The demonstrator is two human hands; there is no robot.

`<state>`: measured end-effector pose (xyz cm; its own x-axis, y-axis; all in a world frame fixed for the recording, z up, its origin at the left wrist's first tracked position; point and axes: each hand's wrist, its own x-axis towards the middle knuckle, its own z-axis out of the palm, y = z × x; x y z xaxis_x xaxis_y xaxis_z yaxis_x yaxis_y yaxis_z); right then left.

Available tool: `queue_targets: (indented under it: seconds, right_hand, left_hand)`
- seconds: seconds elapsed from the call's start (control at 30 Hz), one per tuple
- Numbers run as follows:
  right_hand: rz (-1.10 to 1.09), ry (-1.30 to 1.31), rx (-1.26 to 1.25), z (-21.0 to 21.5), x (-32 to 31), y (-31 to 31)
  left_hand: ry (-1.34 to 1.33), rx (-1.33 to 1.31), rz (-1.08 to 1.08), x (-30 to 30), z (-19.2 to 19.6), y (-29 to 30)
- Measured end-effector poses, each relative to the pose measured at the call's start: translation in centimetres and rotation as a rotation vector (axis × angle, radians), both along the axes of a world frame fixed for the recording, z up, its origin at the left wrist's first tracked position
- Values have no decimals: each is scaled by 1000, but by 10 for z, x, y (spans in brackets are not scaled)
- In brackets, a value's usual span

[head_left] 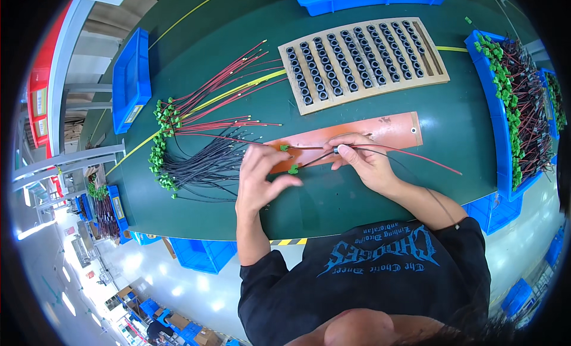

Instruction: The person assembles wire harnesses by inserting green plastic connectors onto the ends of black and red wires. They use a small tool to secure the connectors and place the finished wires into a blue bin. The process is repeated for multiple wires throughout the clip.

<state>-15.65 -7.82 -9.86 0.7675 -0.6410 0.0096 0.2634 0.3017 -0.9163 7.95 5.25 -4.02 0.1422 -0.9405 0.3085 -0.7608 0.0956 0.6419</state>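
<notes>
The right hand [366, 161] pinches a small dark ring core [337, 149] between thumb and fingertips over the orange mat [380, 129], with a red wire [416, 154] and a black wire [309, 161] running through or beside it; whether both pass through the core is too small to tell. The left hand [262, 173], at the mat's left end, has its fingers curled loosely around the same wires near their green connectors [292, 168], which lie on the mat's lower left edge. The step in hand looks like sliding the core along the wire pair, and the next move would seem to call for keeping the wires taut with the left hand while the right guides the core. Left of the mat, a fan of red and black wires with green plugs [178, 143] spreads on the green table [357, 197]. Beyond the mat sits a wooden tray [431, 72] filled with rows of dark cores. Right of the mat, a blue bin [496, 138] holds finished-looking harnesses.
</notes>
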Motion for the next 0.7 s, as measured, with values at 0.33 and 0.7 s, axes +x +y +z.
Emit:
queue_targets:
  seconds: [0.33, 0.7]
  right_hand:
    - [0, 14, 49, 1, 0, 1]
    - [35, -27, -26, 0, 0, 0]
  left_hand:
    - [241, 282, 65, -2, -4, 12]
    - [832, 272, 187, 9, -20, 24]
